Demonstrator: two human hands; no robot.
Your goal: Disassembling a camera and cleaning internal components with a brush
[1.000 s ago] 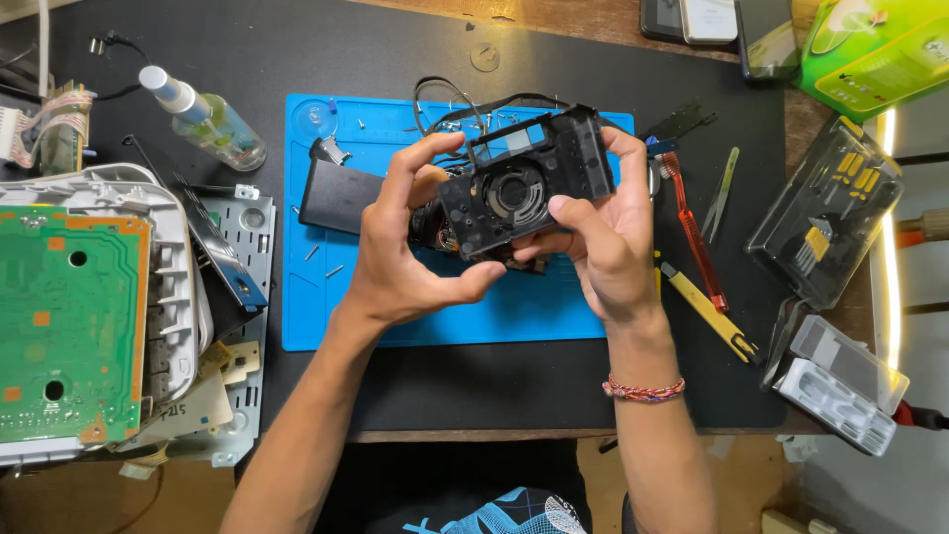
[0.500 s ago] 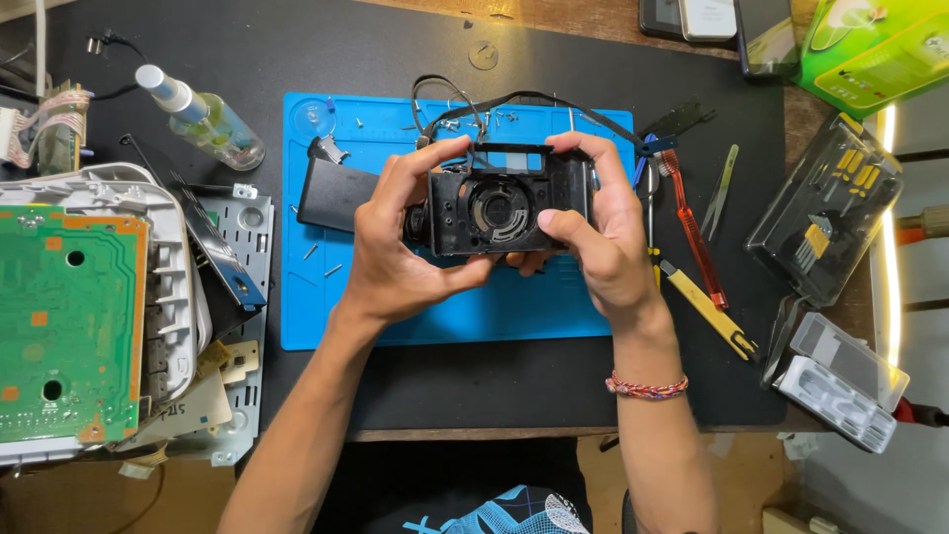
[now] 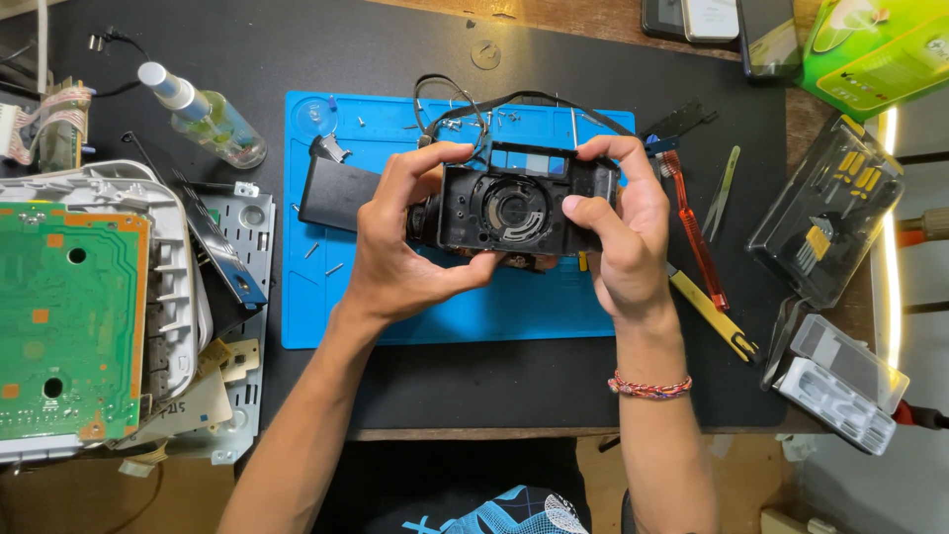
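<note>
Both the left hand (image 3: 400,252) and the right hand (image 3: 618,237) gripped the stripped black plastic camera body (image 3: 519,210) above the blue silicone mat (image 3: 326,307), apparently inspecting it; further dismantling likely called for a tool.

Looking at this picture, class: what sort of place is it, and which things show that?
Probably an electronics repair bench: both hands hold an opened black camera body over a blue work mat, beside a bare green circuit board and tweezers.

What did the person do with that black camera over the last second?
The camera body, tilted a second ago, has been turned level, its round lens opening facing up. The left hand and right hand kept their grip on its two ends; nothing was let go. The blue mat, the spray bottle and the green circuit board stayed put.
</note>
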